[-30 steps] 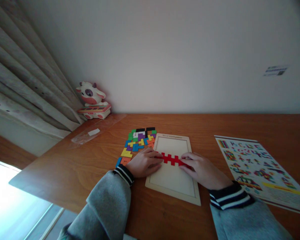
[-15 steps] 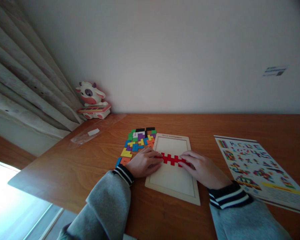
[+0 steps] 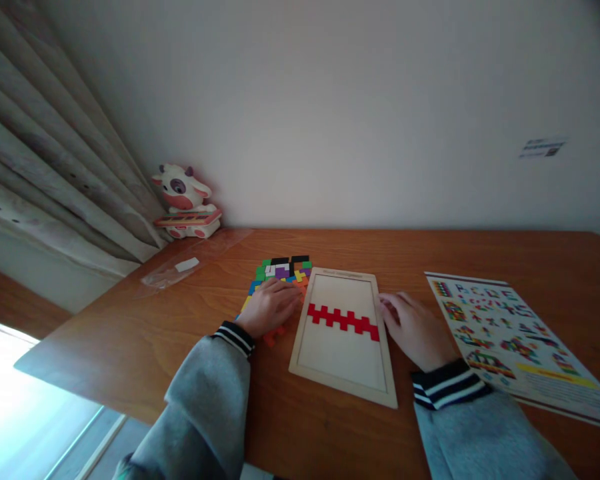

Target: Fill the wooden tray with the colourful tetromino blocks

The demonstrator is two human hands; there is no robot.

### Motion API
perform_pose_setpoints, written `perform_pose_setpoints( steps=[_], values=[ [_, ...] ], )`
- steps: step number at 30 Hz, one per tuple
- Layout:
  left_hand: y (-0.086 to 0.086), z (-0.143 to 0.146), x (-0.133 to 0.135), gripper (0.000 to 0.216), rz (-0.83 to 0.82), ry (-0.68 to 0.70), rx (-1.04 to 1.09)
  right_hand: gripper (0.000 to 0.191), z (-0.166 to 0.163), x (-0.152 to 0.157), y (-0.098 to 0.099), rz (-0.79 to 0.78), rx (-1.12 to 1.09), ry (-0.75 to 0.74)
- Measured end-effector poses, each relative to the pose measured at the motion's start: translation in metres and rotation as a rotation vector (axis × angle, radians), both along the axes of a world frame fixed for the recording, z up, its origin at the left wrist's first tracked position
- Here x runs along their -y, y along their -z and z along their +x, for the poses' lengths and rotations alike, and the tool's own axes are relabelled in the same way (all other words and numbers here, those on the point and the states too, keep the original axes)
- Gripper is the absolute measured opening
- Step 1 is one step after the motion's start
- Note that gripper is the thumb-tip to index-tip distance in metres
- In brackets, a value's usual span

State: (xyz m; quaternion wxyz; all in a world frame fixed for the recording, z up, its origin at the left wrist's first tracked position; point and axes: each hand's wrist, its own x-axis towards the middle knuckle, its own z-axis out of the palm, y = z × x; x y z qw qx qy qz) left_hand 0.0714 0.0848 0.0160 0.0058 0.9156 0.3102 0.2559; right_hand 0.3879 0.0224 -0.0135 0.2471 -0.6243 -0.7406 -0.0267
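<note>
A shallow wooden tray (image 3: 344,393) lies on the table with a jagged band of red puzzle pieces (image 3: 343,320) across its middle. To the tray's left, my left hand (image 3: 271,305) rests over the colourful puzzle pieces (image 3: 280,272), fingers stretched out and hiding part of them. Whether its fingertips touch a piece cannot be made out. An orange-red piece (image 3: 271,337) shows just below that hand. My right hand (image 3: 414,328) is at the tray's right rim, with loosely bent fingers touching or very near it and no piece visible in them.
A printed pattern sheet (image 3: 520,333) lies right of my right hand. Clear plastic wrapping (image 3: 165,275) is on the table's left part, near a cow toy with a keyboard (image 3: 187,203). Behind the table (image 3: 330,437) stands a wall; a curtain (image 3: 55,153) hangs at left.
Both hands have come off the red band, which now shows in full. My left hand moved left onto the loose pieces; my right hand drew back to the tray's right rim.
</note>
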Motion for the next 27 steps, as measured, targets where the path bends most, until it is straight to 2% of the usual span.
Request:
perform_pose_setpoints(
  steps=[6, 11, 16, 19, 25, 27],
  values=[
    [-0.004, -0.031, -0.013, 0.025, 0.068, -0.098, 0.029, 0.028, 0.008, -0.006, 0.017, -0.036, -0.014, 0.089],
    [-0.006, -0.080, -0.018, 0.027, 0.094, -0.237, 0.100, 0.034, 0.011, -0.009, 0.026, -0.042, -0.033, 0.075],
    [0.003, -0.117, -0.013, 0.031, -0.009, -0.214, 0.022, 0.036, 0.016, -0.012, 0.030, -0.046, -0.084, 0.083],
    [0.004, -0.115, -0.006, 0.037, -0.071, -0.155, -0.002, 0.036, 0.019, -0.012, 0.030, -0.077, -0.103, 0.084],
    [0.001, -0.077, 0.014, 0.054, -0.167, 0.110, -0.046, 0.043, 0.023, -0.012, 0.029, -0.128, -0.169, 0.093],
    [0.002, -0.067, 0.020, 0.054, -0.195, 0.191, -0.058, 0.044, 0.024, -0.012, 0.030, -0.131, -0.215, 0.095]
  ],
)
